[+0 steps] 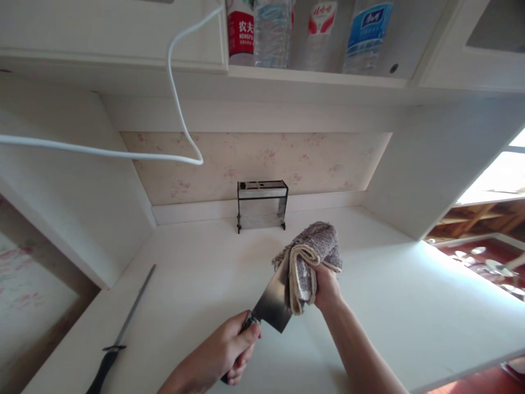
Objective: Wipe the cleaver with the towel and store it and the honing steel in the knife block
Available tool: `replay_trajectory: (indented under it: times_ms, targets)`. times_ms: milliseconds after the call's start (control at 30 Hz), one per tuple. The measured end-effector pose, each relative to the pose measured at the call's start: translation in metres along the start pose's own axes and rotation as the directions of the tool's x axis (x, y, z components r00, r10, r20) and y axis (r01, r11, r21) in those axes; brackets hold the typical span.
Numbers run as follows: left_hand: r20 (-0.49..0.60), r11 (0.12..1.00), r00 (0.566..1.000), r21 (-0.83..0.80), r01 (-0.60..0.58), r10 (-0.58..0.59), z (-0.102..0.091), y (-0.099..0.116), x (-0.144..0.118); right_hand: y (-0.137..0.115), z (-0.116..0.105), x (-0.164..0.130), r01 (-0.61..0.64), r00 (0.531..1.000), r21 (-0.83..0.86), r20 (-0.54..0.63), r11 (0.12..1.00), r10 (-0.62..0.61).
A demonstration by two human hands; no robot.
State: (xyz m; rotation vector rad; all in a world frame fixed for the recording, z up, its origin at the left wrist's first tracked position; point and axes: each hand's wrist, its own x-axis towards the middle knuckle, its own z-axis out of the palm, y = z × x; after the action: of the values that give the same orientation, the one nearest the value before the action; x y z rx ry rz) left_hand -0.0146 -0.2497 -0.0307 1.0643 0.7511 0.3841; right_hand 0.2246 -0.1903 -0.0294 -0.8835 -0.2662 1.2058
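Note:
My left hand (235,345) is closed round the black handle of a cleaver (273,303). The cleaver's wide metal blade points up and to the right, above the white counter. In my right hand (328,284) is a folded grey-brown towel (318,246) with a beige edge. The towel is wrapped over the upper part of the blade, so the far end of the blade is hidden.
A sharpening steel (133,309) with a black handle lies on the counter (197,279) at the left. Against the back wall stands a knife block (262,189) with clear sides. Bottles (273,35) fill an open shelf overhead. A white cable (176,98) hangs in front of the cabinets.

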Motion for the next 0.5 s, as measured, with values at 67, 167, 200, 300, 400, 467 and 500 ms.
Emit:
replay_trajectory:
  times_ms: [67,167,200,300,400,467,500]
  targets:
    - [-0.006,0.998,1.000,0.055,0.001,0.000,0.001,0.000,0.000,-0.007,-0.004,0.006,0.026,0.999,0.038,-0.028,0.999,-0.025]
    - [-0.041,0.988,0.999,0.152,-0.015,0.022,-0.001,0.002,0.000,-0.015,-0.008,0.012,0.067,0.998,0.112,-0.029,0.991,-0.064]
    - [-0.060,0.984,0.997,0.176,-0.033,0.044,-0.002,0.002,0.001,-0.017,-0.009,0.014,0.091,0.996,0.144,-0.025,0.985,-0.089]
    - [-0.127,0.975,0.984,0.197,-0.101,0.127,-0.004,0.005,0.003,-0.026,-0.011,0.017,0.162,0.987,0.241,-0.062,0.957,-0.151]
    - [-0.207,0.972,0.961,0.189,-0.143,0.181,-0.003,0.007,0.008,-0.036,-0.014,0.016,0.191,0.979,0.338,-0.133,0.922,-0.154]
    - [-0.270,0.961,0.936,0.219,-0.168,0.225,-0.001,0.008,0.013,-0.044,-0.016,0.014,0.183,0.981,0.399,-0.132,0.899,-0.141]
    - [-0.305,0.953,0.919,0.247,-0.178,0.250,0.001,0.008,0.016,-0.047,-0.017,0.014,0.167,0.985,0.421,-0.115,0.891,-0.130]
